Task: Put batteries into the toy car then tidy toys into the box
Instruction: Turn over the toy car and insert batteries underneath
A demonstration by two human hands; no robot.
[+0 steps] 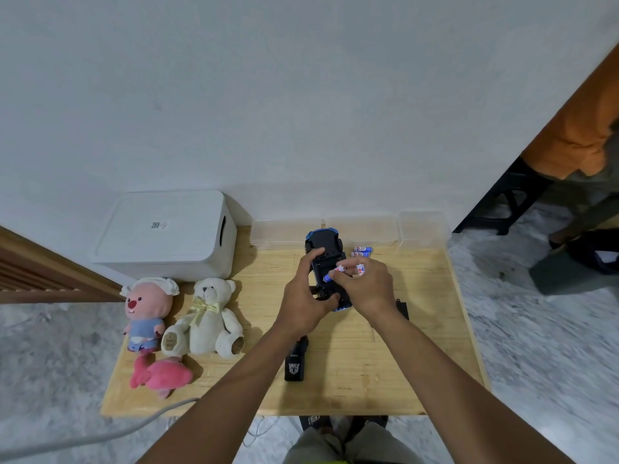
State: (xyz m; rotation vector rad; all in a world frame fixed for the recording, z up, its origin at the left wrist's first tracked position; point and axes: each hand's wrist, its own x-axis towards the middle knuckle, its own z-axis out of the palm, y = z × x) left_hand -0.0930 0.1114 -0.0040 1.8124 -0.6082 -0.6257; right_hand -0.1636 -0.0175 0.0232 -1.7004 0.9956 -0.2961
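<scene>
Step in hand: battery fitting, the first half of the task. Judging by the toys out on the bench point(418, 363), no tidying has begun.
Toy car point(322, 241): lies underside up at the middle rear of the bench, nose towards the wall, blue body showing at both ends.
Left hand point(303, 303): grasping the car from its left side, fingers curled over the chassis and thumb at the near end, bracing it.
Right hand point(366, 289): pinches one battery point(335, 272) at the fingertips, tilted down over the underside. A second battery point(360, 269) stands up between the fingers.
Spare batteries point(362, 251): two or so lie on the bench just right of the car, not touching it.
Next move (judgement): the pinched cell must go into the bay with its polarity matched and be pressed flat against the spring. The left hand should hold the car steady meanwhile.
Box point(167, 236): white, lid shut, at the rear left of the bench. It will need opening before anything goes in.
Toys to tidy: a pink-faced plush point(145, 313), a white teddy bear point(209, 316) and a pink plush point(160, 376) sit near the left edge. A black remote point(295, 361) lies partly under the left forearm.
Hidden: the battery bay is covered by both hands, so I cannot tell how many cells are seated.
Unclear: a small black piece point(403, 309) beside the right wrist may be the bay cover, but is too small to say.
</scene>
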